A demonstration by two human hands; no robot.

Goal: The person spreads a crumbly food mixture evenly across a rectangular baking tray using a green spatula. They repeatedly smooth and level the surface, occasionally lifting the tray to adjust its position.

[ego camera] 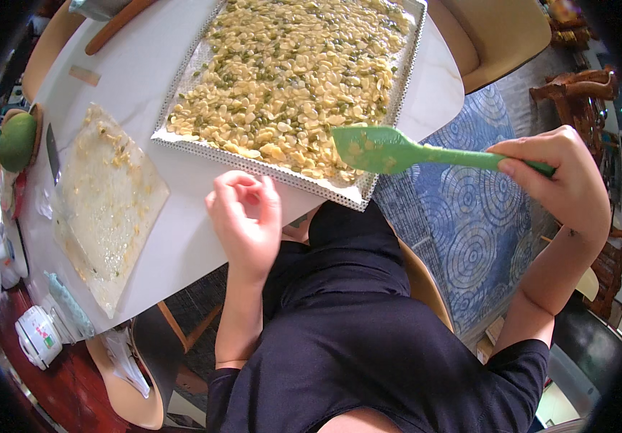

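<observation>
My right hand (559,173) grips the handle of a green spatula (375,149). The spatula's blade lies over the near right corner of a perforated metal tray (267,163), with bits stuck to it. On the tray, over a pale liner, is spread a layer of sliced almonds and green pumpkin seeds (294,81). Just off the tray's near edge is my left hand (248,216), fingers curled with the thumb near them; nothing is seen in it. A sticky translucent sheet (110,200) with a few nut scraps lies on the table at left.
The white table (192,200) also bears a knife (52,151) by the sheet, a green fruit (17,142) at the left edge and a wooden stick-like handle (119,24) at the far left. Chairs (494,38) stand around it. A white rice cooker (39,335) is at lower left.
</observation>
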